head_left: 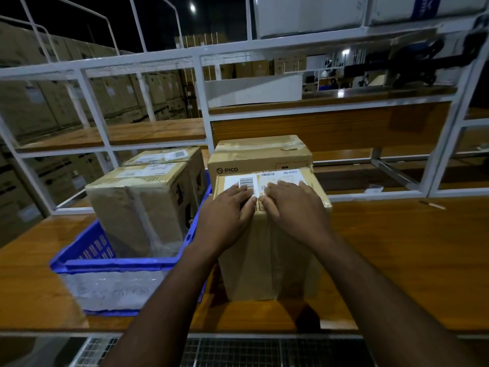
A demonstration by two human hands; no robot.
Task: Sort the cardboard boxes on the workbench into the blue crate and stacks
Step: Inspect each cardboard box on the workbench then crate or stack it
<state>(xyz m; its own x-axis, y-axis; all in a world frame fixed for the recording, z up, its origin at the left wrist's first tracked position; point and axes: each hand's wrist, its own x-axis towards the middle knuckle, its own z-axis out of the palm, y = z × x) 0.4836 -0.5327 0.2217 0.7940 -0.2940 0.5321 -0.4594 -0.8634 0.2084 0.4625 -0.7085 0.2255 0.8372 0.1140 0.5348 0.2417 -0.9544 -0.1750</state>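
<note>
Wooden workbench (397, 260), glossy, lower frame; white shelf frame (201, 83) behind, dim warehouse beyond. Blue crate (87, 250) lower left holds two boxes (137, 205). Left hand (227, 210) and right hand (293, 205) lie flat, fingers extended, atop centre box (270, 250); gripping nothing.

Scene is dim overall; background beyond the rack (201, 83) falls to near black. One small bright lamp (192, 7) shows high at centre, a second light (345, 52) at right rear. Glare streaks the bench (397, 247) and the taped box (272, 234). Soft shadow lies beneath that box. Wide-angle distortion bends uprights at both edges. Corners are smeared and soft; label print is unreadable.
</note>
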